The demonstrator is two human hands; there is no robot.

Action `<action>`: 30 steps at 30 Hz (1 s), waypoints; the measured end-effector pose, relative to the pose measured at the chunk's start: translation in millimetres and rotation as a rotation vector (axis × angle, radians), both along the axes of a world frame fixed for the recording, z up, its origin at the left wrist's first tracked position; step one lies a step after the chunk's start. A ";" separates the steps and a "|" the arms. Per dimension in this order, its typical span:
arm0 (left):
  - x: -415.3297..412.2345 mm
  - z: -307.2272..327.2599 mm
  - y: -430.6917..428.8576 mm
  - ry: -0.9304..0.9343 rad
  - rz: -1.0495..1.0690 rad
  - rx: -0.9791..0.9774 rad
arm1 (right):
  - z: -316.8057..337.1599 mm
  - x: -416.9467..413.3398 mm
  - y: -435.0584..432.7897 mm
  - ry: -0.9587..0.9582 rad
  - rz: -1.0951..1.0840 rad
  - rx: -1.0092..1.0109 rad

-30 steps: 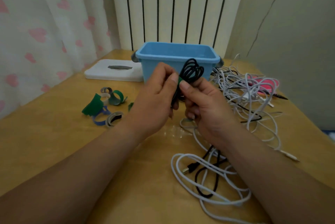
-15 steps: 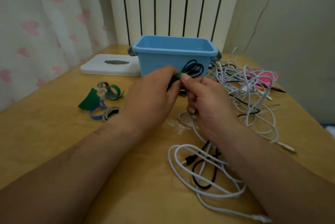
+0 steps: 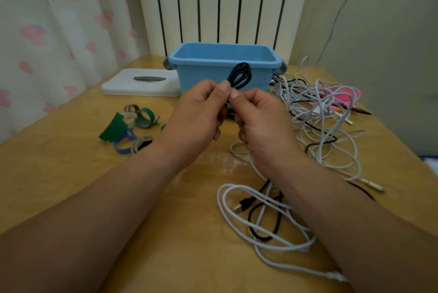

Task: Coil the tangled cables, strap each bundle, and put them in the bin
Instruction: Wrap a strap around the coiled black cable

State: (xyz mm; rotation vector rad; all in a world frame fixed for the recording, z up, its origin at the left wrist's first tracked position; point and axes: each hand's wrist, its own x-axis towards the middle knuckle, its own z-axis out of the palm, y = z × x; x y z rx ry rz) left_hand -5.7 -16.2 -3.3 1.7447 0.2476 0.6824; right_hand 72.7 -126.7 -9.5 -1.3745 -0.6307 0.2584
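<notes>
Both my hands hold a small coiled black cable (image 3: 240, 75) in front of the blue bin (image 3: 222, 55). My left hand (image 3: 196, 115) pinches the bundle's middle with thumb and fingers. My right hand (image 3: 260, 122) pinches it from the other side. The coil's loop sticks up above my fingertips. Any strap round the bundle is hidden by my fingers. Loose straps (image 3: 129, 127), green, blue and grey, lie to the left on the table. A tangle of white and black cables (image 3: 317, 112) spreads at the right, and more cable (image 3: 260, 219) lies under my right forearm.
A white flat lid (image 3: 139, 83) lies left of the bin. A pink object (image 3: 341, 96) sits under the tangle at the right. The wooden table (image 3: 59, 174) meets a curtain on the left, a radiator behind and a wall on the right.
The green strap seen between my fingertips half a second ago is now covered by them. The bundle's loop stands a little more upright; both hands stay together before the bin.
</notes>
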 end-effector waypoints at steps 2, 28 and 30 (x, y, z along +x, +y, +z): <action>0.2 -0.8 0.8 -0.006 0.014 -0.032 | -3.0 2.9 1.6 -0.025 -0.037 -0.049; 0.8 -1.2 -1.6 0.071 0.017 0.030 | 1.2 6.7 -5.4 -0.040 0.041 -0.025; 1.0 -0.4 2.8 0.034 0.000 -0.073 | -0.7 7.7 -3.7 -0.073 0.054 -0.058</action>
